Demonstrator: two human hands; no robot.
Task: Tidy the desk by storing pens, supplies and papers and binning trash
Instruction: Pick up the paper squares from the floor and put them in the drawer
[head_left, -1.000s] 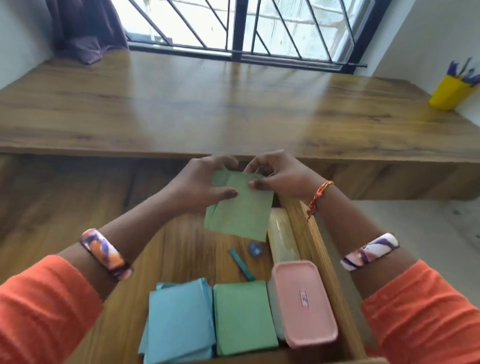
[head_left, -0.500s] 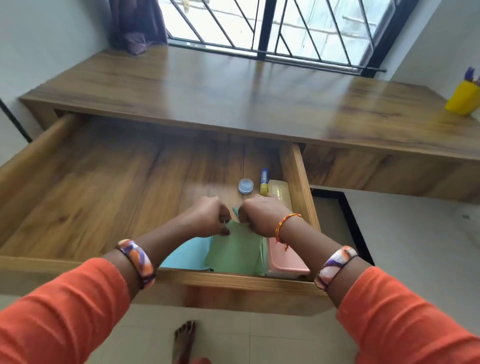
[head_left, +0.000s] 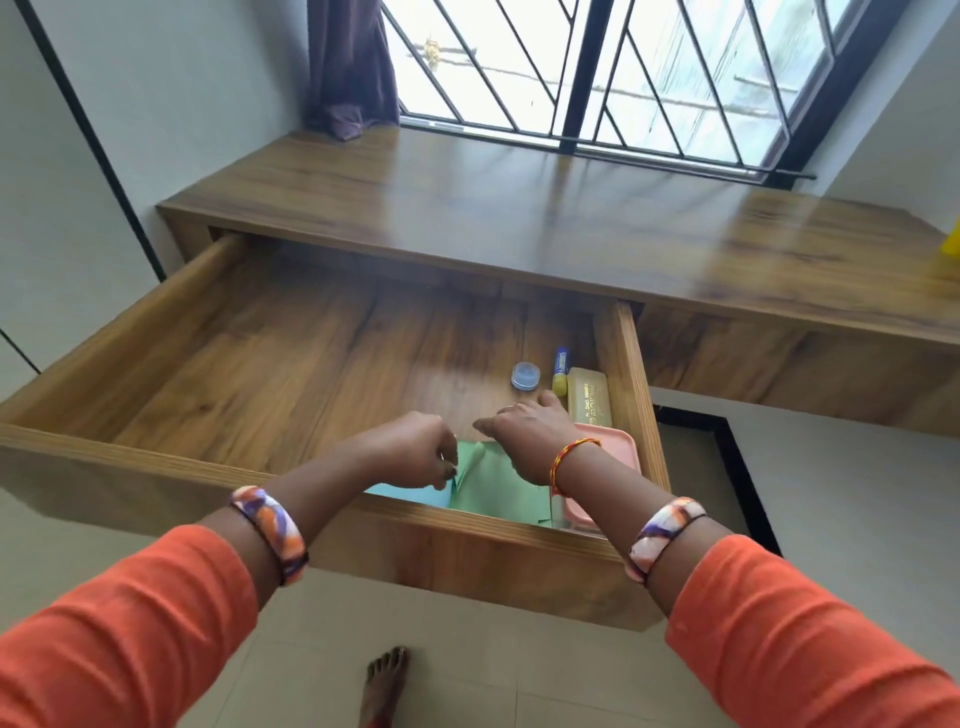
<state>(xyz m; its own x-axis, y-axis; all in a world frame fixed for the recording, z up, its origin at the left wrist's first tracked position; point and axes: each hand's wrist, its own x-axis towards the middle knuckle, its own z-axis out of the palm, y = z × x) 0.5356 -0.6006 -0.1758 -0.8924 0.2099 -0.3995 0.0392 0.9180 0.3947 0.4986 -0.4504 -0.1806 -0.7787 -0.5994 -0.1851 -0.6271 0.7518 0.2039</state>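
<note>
Your left hand (head_left: 415, 451) had its fingers curled down, pinching the left edge of the green paper (head_left: 493, 486); your right hand (head_left: 530, 434) rested on the sheet's far edge, fingers bent, grip hidden, so I cannot tell whether it held the paper; the green paper was thin, matte, slightly buckled, lying in the front right part of the open wooden drawer (head_left: 218, 364), long axis running front to back; blue paper (head_left: 410, 493) lay flat just left of it, touching; a pink plastic box (head_left: 613, 457) with rounded corners sat just right, against the drawer's right wall; behind it a tan rectangular case (head_left: 589, 397), long axis front to back; a glue stick (head_left: 560, 370) beside that, yellow cap toward you; a small round blue cap (head_left: 524, 375) nearby; the wood-grain desk top (head_left: 519, 208) was glossy.
</note>
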